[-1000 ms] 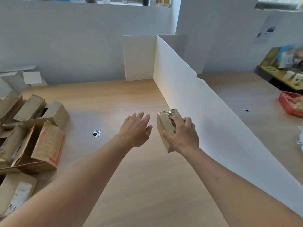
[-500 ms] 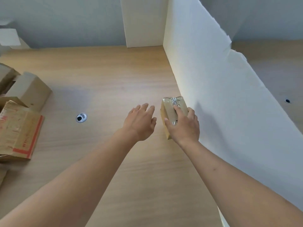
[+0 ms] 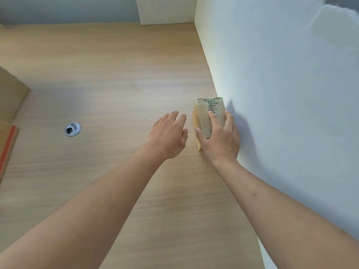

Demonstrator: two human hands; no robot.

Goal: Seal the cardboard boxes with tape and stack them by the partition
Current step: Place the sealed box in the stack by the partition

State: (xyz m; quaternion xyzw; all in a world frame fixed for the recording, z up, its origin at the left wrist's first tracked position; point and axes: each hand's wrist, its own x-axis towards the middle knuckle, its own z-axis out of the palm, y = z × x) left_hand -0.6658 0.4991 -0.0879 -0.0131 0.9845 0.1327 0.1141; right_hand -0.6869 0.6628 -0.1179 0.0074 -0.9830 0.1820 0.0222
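A small taped cardboard box [image 3: 207, 113] is being gripped from above by the right hand [image 3: 220, 139], fingers curled over its top, just beside the white partition [image 3: 272, 94]. The left hand [image 3: 168, 133] is being held spread and empty beside it above the wooden table [image 3: 116, 74].

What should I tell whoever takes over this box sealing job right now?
Right hand: grips the taped box from above, fingers curled over its top, box on the desk close beside the white partition.
Left hand: open, holds nothing, just left of the box.
Done: this box looks sealed, with glossy tape over its top.
Left: release it by the partition. No other box stands there yet. More cardboard boxes lie at the desk's left edge; whether they are taped cannot be told.
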